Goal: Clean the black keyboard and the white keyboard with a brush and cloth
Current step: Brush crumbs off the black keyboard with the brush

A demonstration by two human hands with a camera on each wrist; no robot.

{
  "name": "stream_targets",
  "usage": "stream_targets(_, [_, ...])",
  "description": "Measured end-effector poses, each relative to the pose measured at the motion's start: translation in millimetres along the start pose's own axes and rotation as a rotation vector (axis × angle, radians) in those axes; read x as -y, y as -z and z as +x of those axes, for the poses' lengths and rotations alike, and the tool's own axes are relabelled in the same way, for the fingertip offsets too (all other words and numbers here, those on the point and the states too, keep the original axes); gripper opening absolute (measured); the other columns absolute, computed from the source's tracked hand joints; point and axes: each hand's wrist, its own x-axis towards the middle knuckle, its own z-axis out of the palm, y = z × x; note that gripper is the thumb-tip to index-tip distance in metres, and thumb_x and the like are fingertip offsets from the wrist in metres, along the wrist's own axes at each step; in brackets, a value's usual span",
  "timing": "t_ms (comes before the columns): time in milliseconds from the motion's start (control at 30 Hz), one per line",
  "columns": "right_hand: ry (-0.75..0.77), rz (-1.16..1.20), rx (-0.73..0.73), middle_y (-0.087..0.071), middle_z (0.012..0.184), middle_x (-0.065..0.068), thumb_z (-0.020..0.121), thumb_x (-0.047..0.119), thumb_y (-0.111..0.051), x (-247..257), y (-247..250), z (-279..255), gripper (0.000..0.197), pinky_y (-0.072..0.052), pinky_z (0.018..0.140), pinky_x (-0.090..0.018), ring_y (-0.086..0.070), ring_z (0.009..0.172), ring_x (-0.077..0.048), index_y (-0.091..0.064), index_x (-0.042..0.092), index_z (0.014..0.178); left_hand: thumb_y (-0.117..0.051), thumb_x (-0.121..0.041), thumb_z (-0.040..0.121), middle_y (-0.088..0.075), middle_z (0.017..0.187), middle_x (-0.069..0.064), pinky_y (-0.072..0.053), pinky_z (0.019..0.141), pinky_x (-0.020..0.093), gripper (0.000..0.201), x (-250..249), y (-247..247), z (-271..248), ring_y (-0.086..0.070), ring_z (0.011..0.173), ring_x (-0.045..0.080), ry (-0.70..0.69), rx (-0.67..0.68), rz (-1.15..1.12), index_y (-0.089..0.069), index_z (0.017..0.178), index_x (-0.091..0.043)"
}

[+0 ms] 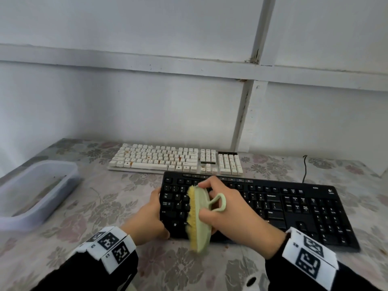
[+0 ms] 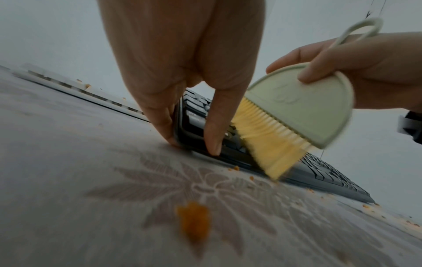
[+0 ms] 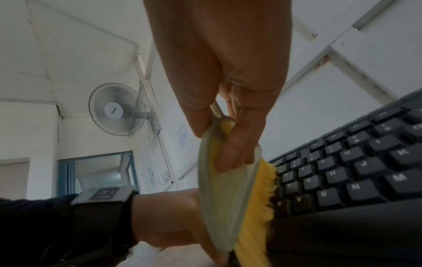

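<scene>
A: What was on the worktop (image 1: 88, 208), biggest first?

B: Flowered cover. Black keyboard (image 1: 294, 208) nearest, white keyboard (image 1: 168, 158) just behind it by the wall, w/ orange bits on some keys. Clear tub (image 1: 39, 185) off to the left. No cloth in view.

A: Hands?

B: Left hand (image 1: 150, 219) clamped the black keyboard's left end, thumb on the near edge, fingers round the side, bracing it. Right hand (image 1: 228, 206) gripped the brush (image 1: 200, 219), pale green back w/ a loop handle, yellow bristles turned left onto the keys at the left end, approx. over the letter block.

A: Crumbs?

B: Orange crumbs (image 2: 235, 168) lay on the cover along the keyboard's front edge; one bigger piece nearer the left wrist cam.

A: Which step, then?

B: Brushing the black one, I'd say, early on, since the white still looked dirty. Next move prob. needs more strokes across the rows toward the right end, w/ the left hand bracing.
</scene>
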Motion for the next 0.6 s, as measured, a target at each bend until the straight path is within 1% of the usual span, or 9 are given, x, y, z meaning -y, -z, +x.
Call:
stream_targets(67, [-0.037, 0.015, 0.065, -0.056, 0.080, -0.011, 0.083, 0.008, -0.057, -1.0, 1.0, -5.3, 0.035, -0.060, 0.063, -0.042, -0.053, 0.064, -0.018, -0.046, 0.024, 0.113, -0.068, 0.004, 0.066, -0.059, 0.098, -0.003, -0.045, 0.066, 0.019, 0.106, -0.6, 0.0, 0.8, -0.057, 0.091, 0.013, 0.005, 0.001, 0.006, -0.001, 0.141, -0.030])
stream_targets(133, [-0.053, 0.045, 0.079, -0.056, 0.080, -0.006, 0.082, 0.007, -0.057, 2.1, 5.8, -8.1, 0.035, -0.060, 0.061, -0.037, -0.057, 0.062, -0.017, -0.049, 0.023, 0.112, -0.069, 0.003, 0.067, -0.058, 0.099, -0.003, -0.045, 0.066, 0.018, 0.106, -1.5, 0.1, 1.1, -0.057, 0.091, 0.012, 0.007, 0.000, 0.012, -0.001, 0.141, -0.030])
stream_targets(167, [-0.043, 0.064, 0.052, -0.059, 0.083, -0.005, 0.081, 0.006, -0.057, 5.0, 9.3, -7.7, 0.035, -0.060, 0.059, -0.035, -0.062, 0.062, -0.017, -0.051, 0.022, 0.111, -0.069, 0.003, 0.067, -0.058, 0.099, -0.004, -0.045, 0.065, 0.018, 0.106, -2.0, 0.3, 0.7, -0.057, 0.091, 0.011, 0.006, 0.000, 0.014, -0.001, 0.141, -0.030])
stream_targets(233, [0.001, 0.096, -0.056, -0.063, 0.091, -0.007, 0.082, 0.003, -0.057, 9.4, 17.1, -1.7, 0.035, -0.059, 0.057, -0.030, -0.068, 0.070, -0.019, -0.052, 0.022, 0.110, -0.069, 0.002, 0.067, -0.057, 0.099, -0.006, -0.045, 0.067, 0.018, 0.105, -2.6, 0.3, -0.2, -0.056, 0.091, 0.010, 0.004, 0.003, 0.018, -0.001, 0.141, -0.029])
stream_targets(300, [0.036, 0.123, -0.171, -0.063, 0.093, -0.009, 0.084, 0.003, -0.057, 11.9, 23.9, 7.8, 0.035, -0.058, 0.057, -0.027, -0.069, 0.072, -0.019, -0.050, 0.022, 0.112, -0.070, 0.003, 0.068, -0.057, 0.101, -0.005, -0.046, 0.070, 0.019, 0.105, -2.4, 0.8, -0.8, -0.056, 0.093, 0.011, 0.004, 0.005, 0.013, -0.002, 0.142, -0.029])
stream_targets(367, [0.050, 0.132, -0.220, -0.063, 0.093, -0.008, 0.085, 0.004, -0.056, 12.3, 26.0, 15.7, 0.036, -0.058, 0.057, -0.025, -0.069, 0.073, -0.021, -0.047, 0.021, 0.115, -0.070, 0.003, 0.068, -0.056, 0.103, -0.005, -0.045, 0.069, 0.018, 0.105, -3.1, 0.9, -1.7, -0.056, 0.095, 0.011, 0.006, 0.009, 0.011, -0.001, 0.141, -0.029])
stream_targets(500, [0.038, 0.078, -0.148, -0.064, 0.097, -0.013, 0.084, 0.005, -0.056, 4.7, 11.0, 13.7, 0.035, -0.060, 0.059, -0.032, -0.069, 0.078, -0.026, -0.045, 0.021, 0.114, -0.069, 0.003, 0.066, -0.057, 0.101, -0.005, -0.047, 0.070, 0.019, 0.106, -2.9, 1.1, -1.3, -0.057, 0.092, 0.011, -0.003, 0.008, 0.006, -0.001, 0.141, -0.029])
stream_targets(567, [0.036, 0.021, -0.098, -0.064, 0.094, -0.019, 0.084, 0.009, -0.055, -0.7, 0.4, 5.7, 0.035, -0.059, 0.060, -0.041, -0.064, 0.072, -0.029, -0.043, 0.025, 0.112, -0.069, 0.003, 0.066, -0.058, 0.099, -0.004, -0.046, 0.068, 0.019, 0.106, -1.2, 1.1, 0.1, -0.058, 0.091, 0.011, -0.009, 0.003, 0.004, -0.002, 0.141, -0.029])
stream_targets(600, [0.030, 0.011, -0.072, -0.063, 0.092, -0.021, 0.084, 0.010, -0.055, -2.7, -3.5, 1.1, 0.035, -0.057, 0.057, -0.043, -0.058, 0.065, -0.026, -0.042, 0.027, 0.112, -0.069, 0.003, 0.065, -0.059, 0.099, -0.003, -0.046, 0.068, 0.020, 0.106, -0.4, 1.0, 0.7, -0.058, 0.091, 0.012, -0.008, 0.002, 0.003, -0.002, 0.141, -0.028])
